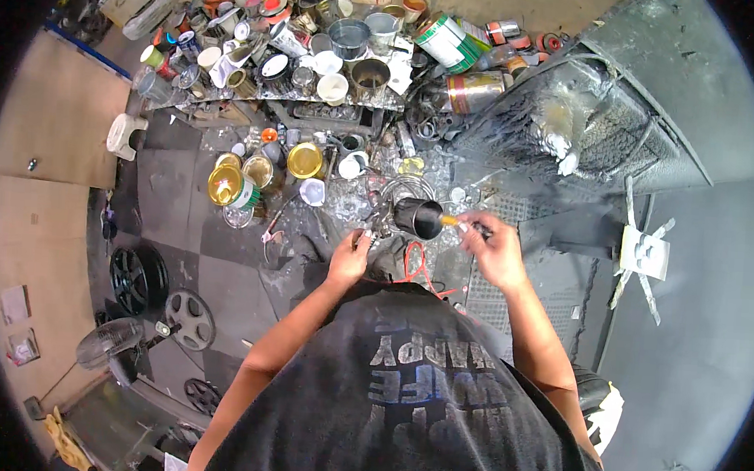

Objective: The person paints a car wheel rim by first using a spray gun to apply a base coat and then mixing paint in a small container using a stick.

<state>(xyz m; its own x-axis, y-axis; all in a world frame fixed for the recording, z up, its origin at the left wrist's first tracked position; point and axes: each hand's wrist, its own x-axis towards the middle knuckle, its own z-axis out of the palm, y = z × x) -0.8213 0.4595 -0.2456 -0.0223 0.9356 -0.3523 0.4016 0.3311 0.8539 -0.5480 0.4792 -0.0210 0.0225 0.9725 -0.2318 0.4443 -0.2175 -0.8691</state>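
Note:
A dark cylindrical cup (pixel 414 217) is tilted in front of me, its mouth turned toward the right. My right hand (pixel 492 248) pinches a slim tool with a yellow section (pixel 451 220) and a dark end; the yellow part points at the cup's mouth, and its tip is hard to make out. To the cup's left, my left hand (pixel 352 256) is closed with thumb and fingers together around something small, mostly hidden. Whether it supports the cup cannot be seen. An orange-red hose (pixel 417 259) loops just below the cup.
A crowded bench (pixel 273 106) of cups, jars and cans spans the back. Gold-lidded cans (pixel 305 160) and a white cup (pixel 352 165) stand on the stained floor ahead. Wheels (pixel 138 278) and a fan (pixel 109 343) are at left; a paint-crusted panel (pixel 562 117) leans at right.

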